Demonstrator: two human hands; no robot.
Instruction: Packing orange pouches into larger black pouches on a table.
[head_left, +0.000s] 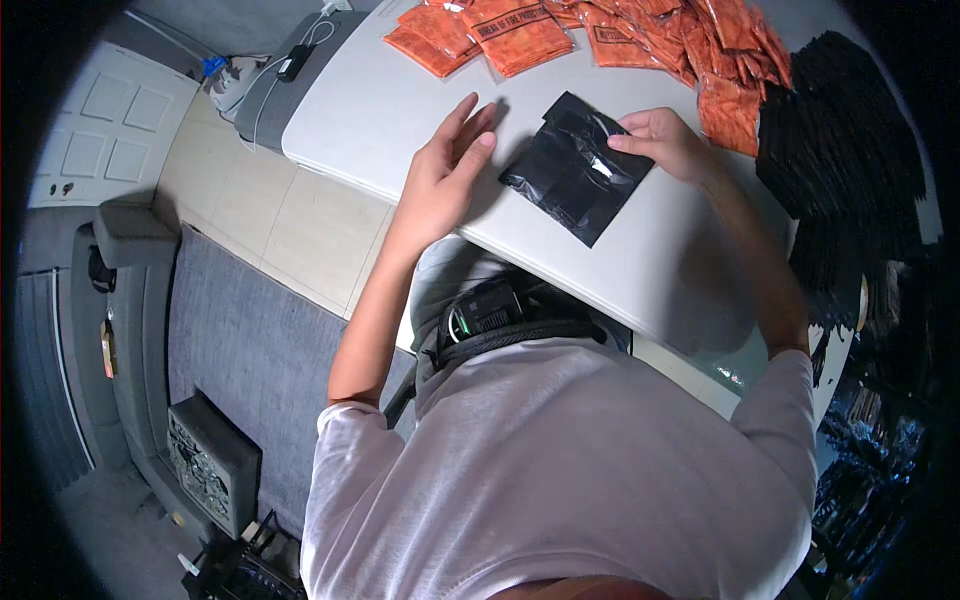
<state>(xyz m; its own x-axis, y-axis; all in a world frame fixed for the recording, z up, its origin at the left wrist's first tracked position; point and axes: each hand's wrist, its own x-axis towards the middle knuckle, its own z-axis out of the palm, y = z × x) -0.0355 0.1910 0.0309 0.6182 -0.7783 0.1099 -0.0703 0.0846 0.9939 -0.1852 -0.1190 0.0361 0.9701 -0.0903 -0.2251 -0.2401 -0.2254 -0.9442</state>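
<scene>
A folded black cloth item in clear plastic wrapping (581, 172) lies at an angle over the white tabletop, near its front edge. My right hand (664, 142) pinches its right corner, with the thumb on top. To the left of the packet, my left hand (450, 169) is raised with its fingers apart and holds nothing. Orange packets in clear plastic (521, 34), some bearing print, lie along the far side of the table. A tall stack of black packets (840, 142) stands to the right of them.
The white table (360, 112) has its front edge close to my waist. A grey padded seat with a cable and black adapter (294, 64) is beyond its left end. More dark packets (870, 465) are at the far right. A grey sofa (135, 315) and a rug (255, 322) lie to the left.
</scene>
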